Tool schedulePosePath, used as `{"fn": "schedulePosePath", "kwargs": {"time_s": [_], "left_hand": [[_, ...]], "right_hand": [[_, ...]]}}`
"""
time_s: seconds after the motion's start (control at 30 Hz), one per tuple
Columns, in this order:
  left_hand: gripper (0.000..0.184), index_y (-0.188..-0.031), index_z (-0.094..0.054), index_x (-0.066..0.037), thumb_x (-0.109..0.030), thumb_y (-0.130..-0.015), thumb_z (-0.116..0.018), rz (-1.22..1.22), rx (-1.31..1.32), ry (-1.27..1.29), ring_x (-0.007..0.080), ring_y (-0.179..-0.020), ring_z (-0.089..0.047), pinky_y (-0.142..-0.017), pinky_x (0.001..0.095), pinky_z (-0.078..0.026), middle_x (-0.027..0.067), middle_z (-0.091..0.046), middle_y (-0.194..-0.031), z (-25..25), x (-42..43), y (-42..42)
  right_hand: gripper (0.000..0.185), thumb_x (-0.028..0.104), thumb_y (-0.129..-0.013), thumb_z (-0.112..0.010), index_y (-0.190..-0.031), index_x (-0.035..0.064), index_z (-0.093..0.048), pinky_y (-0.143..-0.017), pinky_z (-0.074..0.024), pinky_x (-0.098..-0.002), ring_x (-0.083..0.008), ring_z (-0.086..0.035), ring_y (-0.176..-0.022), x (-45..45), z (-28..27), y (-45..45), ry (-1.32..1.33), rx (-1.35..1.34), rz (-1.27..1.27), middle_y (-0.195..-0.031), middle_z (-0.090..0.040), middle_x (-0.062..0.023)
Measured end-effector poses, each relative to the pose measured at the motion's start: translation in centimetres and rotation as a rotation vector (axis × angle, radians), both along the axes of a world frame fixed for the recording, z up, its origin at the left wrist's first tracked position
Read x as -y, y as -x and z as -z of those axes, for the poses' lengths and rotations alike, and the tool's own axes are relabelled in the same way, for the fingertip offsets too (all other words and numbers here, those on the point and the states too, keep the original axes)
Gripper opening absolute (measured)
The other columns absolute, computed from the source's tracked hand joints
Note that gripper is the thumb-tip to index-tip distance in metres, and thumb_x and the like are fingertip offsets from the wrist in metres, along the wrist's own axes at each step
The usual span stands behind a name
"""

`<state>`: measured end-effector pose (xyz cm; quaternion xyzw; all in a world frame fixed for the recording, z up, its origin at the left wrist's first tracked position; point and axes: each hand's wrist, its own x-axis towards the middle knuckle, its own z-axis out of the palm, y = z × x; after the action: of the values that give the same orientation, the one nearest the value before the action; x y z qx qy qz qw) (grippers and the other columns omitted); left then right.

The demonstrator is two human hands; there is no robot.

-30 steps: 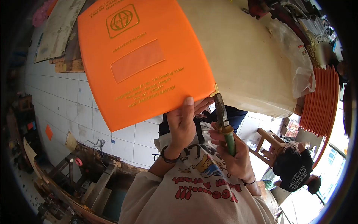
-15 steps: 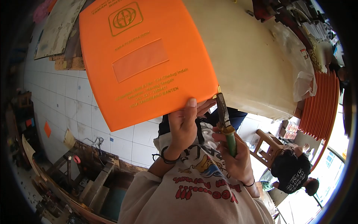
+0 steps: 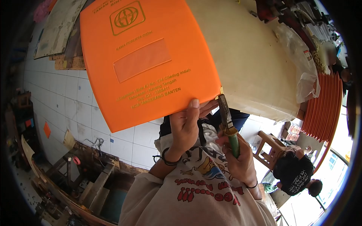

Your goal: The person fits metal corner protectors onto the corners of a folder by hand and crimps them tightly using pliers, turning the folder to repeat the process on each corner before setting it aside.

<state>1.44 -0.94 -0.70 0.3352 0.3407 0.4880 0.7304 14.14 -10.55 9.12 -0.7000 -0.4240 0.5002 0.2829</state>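
Observation:
My left hand [image 3: 184, 126] grips the lower edge of a bright orange folder [image 3: 151, 86], thumb on top and fingers underneath. Gold lettering, a round emblem and a clear rectangular window mark its cover. At the folder's lower right corner sits a small gold metal corner piece [image 3: 221, 90]. Closed around green-handled pliers [image 3: 225, 111], my right hand [image 3: 241, 156] keeps their dark metal jaws at that corner. The jaws are seen edge-on, so how firmly they bite the corner piece cannot be told. Part of my right hand's grip is hidden behind the handle.
A tan-covered table [image 3: 256, 56] lies beyond the folder, with a crumpled plastic bag [image 3: 307, 79] on its right. Stacked orange folders [image 3: 324, 107] stand farther right. Another person in a black shirt [image 3: 294, 171] is near a wooden stool [image 3: 267, 148]. Wooden furniture [image 3: 100, 188] stands lower left.

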Motion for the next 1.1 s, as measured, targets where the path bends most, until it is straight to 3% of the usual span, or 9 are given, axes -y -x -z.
{"fn": "schedulePosePath", "kwargs": {"time_s": [0.13, 0.27, 0.4, 0.93, 1.1], "left_hand": [[0.041, -0.122, -0.046, 0.015, -0.019, -0.105, -0.031, -0.002, 0.014, 0.006, 0.0367, -0.103, -0.066, -0.093, 0.0459, -0.056, 0.03, -0.062, -0.114, -0.3, -0.2, -0.1], [0.034, -0.117, -0.047, 0.015, -0.015, -0.103, -0.043, -0.015, 0.115, 0.051, 0.0353, -0.104, -0.066, -0.093, 0.0423, -0.055, 0.0274, -0.063, -0.112, -1.7, -0.3, -0.4], [0.042, -0.123, -0.045, 0.016, -0.019, -0.105, -0.031, 0.0, 0.023, 0.02, 0.038, -0.106, -0.065, -0.094, 0.0458, -0.056, 0.0309, -0.061, -0.115, -0.2, -0.1, -0.1], [0.042, -0.123, -0.047, 0.015, -0.02, -0.105, -0.033, 0.004, 0.035, 0.027, 0.0374, -0.105, -0.065, -0.094, 0.0471, -0.055, 0.0305, -0.062, -0.114, -0.4, -0.2, -0.2], [0.041, -0.123, -0.047, 0.015, -0.02, -0.105, -0.034, 0.004, 0.054, 0.039, 0.0375, -0.105, -0.065, -0.094, 0.047, -0.055, 0.0304, -0.062, -0.114, -0.1, -0.2, -0.2]], "right_hand": [[0.04, -0.015, -0.075, -0.042, -0.112, -0.0075, -0.057, -0.081, -0.0503, -0.0337, -0.0301, -0.066, -0.094, -0.1, -0.2, 0.2, 0.012, -0.043, 0.018, -0.112, -0.061, -0.019], [0.038, -0.015, -0.076, -0.044, -0.11, -0.0061, -0.059, -0.08, -0.0502, -0.0316, -0.0278, -0.065, -0.094, 0.0, 0.0, 0.2, -0.01, -0.052, 0.009, -0.117, -0.06, -0.0182], [0.037, -0.015, -0.076, -0.045, -0.109, -0.005, -0.061, -0.079, -0.0499, -0.0302, -0.0264, -0.065, -0.095, -0.1, -0.1, 0.3, 0.028, -0.1, 0.055, -0.12, -0.059, -0.0178], [0.039, -0.013, -0.075, -0.047, -0.11, -0.0053, -0.061, -0.077, -0.0499, -0.03, -0.0252, -0.065, -0.089, 0.3, 0.1, 0.3, 0.026, -0.122, 0.09, -0.117, -0.06, -0.017], [0.041, -0.011, -0.074, -0.046, -0.112, -0.0055, -0.06, -0.083, -0.0509, -0.033, -0.0276, -0.066, -0.096, 0.1, 0.1, 0.4, 0.019, -0.107, 0.084, -0.117, -0.06, -0.0176]]}}
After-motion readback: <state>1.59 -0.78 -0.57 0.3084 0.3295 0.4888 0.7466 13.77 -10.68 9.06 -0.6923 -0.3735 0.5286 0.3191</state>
